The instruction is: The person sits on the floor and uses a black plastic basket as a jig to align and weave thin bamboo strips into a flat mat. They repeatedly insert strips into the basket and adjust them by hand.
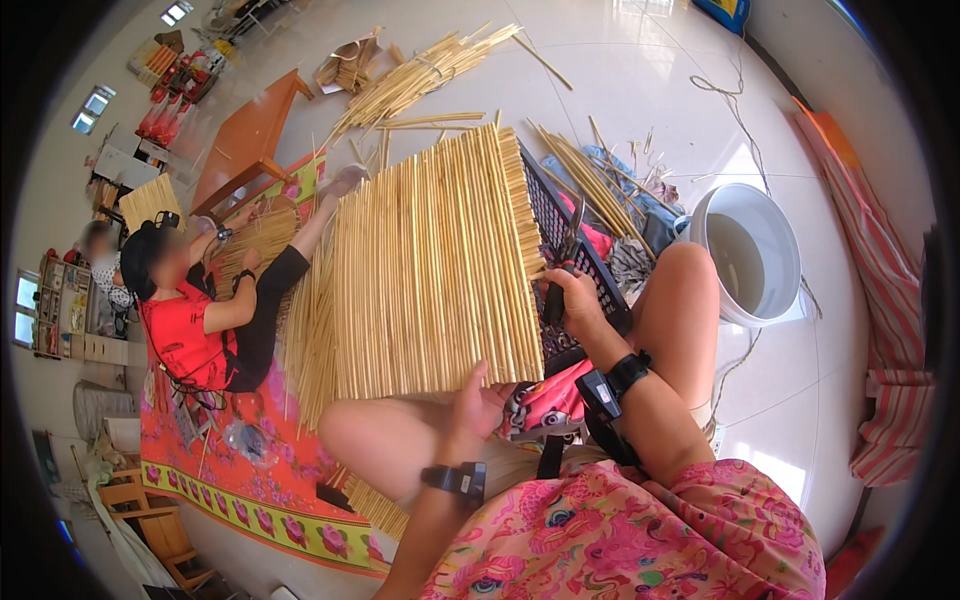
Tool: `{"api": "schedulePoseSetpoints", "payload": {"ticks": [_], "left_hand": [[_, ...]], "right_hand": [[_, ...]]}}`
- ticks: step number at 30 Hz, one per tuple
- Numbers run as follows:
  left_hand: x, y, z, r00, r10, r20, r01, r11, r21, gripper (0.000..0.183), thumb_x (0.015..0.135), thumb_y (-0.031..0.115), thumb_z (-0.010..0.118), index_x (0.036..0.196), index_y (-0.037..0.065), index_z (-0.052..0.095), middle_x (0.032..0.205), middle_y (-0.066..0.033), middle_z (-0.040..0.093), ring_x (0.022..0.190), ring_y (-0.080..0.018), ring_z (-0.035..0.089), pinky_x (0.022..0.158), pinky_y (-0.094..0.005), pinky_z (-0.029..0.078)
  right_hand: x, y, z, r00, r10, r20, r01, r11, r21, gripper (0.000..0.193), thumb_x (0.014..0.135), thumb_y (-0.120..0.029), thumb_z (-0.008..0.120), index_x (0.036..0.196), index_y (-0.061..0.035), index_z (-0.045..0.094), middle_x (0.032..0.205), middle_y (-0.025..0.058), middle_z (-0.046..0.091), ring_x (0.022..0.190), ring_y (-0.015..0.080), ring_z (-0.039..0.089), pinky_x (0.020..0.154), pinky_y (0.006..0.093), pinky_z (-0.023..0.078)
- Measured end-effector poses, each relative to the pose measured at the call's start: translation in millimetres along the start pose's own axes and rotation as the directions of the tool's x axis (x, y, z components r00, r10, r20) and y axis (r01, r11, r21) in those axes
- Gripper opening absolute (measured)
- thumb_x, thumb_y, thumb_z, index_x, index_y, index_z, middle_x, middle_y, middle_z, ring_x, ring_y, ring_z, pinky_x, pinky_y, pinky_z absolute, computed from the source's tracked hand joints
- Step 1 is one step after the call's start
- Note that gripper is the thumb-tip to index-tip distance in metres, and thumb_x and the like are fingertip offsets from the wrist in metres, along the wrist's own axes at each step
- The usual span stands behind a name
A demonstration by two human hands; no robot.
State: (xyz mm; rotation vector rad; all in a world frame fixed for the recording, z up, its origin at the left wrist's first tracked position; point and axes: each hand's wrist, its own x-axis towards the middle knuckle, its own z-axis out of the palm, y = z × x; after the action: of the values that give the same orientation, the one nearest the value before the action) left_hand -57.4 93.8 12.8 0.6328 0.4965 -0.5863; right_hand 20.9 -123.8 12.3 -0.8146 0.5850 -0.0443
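Observation:
A square mat of straight yellow reed stalks [430,270] lies tilted over my lap, its stalk ends uneven along the right edge. My left hand [475,402] grips the near edge, thumb on top and fingers mostly hidden beneath. By the right edge, my right hand [578,300] is closed round black-handled pruning shears [570,245], with their metal jaws pointing away from me beside the stalk ends. Under the mat's right side stands a black plastic crate [590,265], partly covered, with pink patterned cloth [560,395] at its near end.
Right of my knee stands a white bucket [712,225]. Loose reeds [600,185] and a larger bundle [430,75] lie on the tiled floor. At left, a person in red [195,330] works on another mat upon a red floral cloth [215,450], near a wooden bench [245,140].

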Motion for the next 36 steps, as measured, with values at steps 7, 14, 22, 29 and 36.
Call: {"api": "schedulePoseSetpoints", "payload": {"ticks": [7,14,22,29,36], "left_hand": [[1,-2,0,1.0,-0.001,-0.032,0.001,1.0,0.024,0.035,0.087,0.021,0.06,0.117,0.007,0.049,0.112,-0.0097,0.058,0.1,-0.0236,0.059,0.087,-0.0395,0.051],[-1,0,0,0.999,-0.021,-0.036,0.021,1.0,0.009,0.036,0.087,0.021,0.061,0.118,0.007,0.049,0.113,-0.0087,0.058,0.102,-0.0234,0.057,0.088,-0.0393,0.05],[1,0,-1,0.999,-0.041,0.0,0.041,0.999,-0.012,0.036,0.088,0.021,0.059,0.119,0.006,0.048,0.113,-0.0086,0.059,0.101,-0.0237,0.059,0.088,-0.0402,0.051],[-3,2,2,0.999,-0.036,0.038,0.038,0.998,-0.053,0.036,0.088,0.021,0.058,0.119,0.006,0.048,0.113,-0.0091,0.059,0.101,-0.0236,0.06,0.087,-0.0401,0.052],[-7,4,4,1.0,-0.028,0.0,0.028,0.999,-0.018,0.036,0.087,0.021,0.059,0.119,0.007,0.049,0.112,-0.0084,0.059,0.101,-0.023,0.059,0.086,-0.0395,0.052]], "right_hand": [[10,14,-8,0.973,0.23,-0.017,-0.225,0.962,0.154,0.015,0.077,-0.015,0.059,0.08,-0.0001,0.058,0.071,0.0095,0.06,0.062,0.0201,0.059,0.062,0.0286,0.05],[6,8,0,0.933,0.35,0.081,-0.359,0.905,0.227,0.015,0.078,-0.014,0.053,0.08,0.0003,0.058,0.072,0.0098,0.061,0.066,0.0223,0.06,0.067,0.034,0.052],[5,20,-9,0.907,0.415,0.065,-0.418,0.907,0.045,0.019,0.082,-0.017,0.048,0.084,-0.0007,0.059,0.077,0.0105,0.064,0.067,0.0231,0.061,0.067,0.0348,0.052],[6,21,-7,0.962,0.138,0.234,-0.176,0.973,0.149,0.014,0.078,-0.014,0.056,0.087,-0.0047,0.061,0.078,0.0047,0.063,0.063,0.016,0.057,0.055,0.0272,0.047],[-13,-2,19,0.99,0.021,0.141,-0.03,0.997,0.064,0.009,0.079,-0.011,0.058,0.085,-0.0053,0.061,0.074,0.0008,0.061,0.06,0.0108,0.054,0.058,0.0261,0.047]]}}
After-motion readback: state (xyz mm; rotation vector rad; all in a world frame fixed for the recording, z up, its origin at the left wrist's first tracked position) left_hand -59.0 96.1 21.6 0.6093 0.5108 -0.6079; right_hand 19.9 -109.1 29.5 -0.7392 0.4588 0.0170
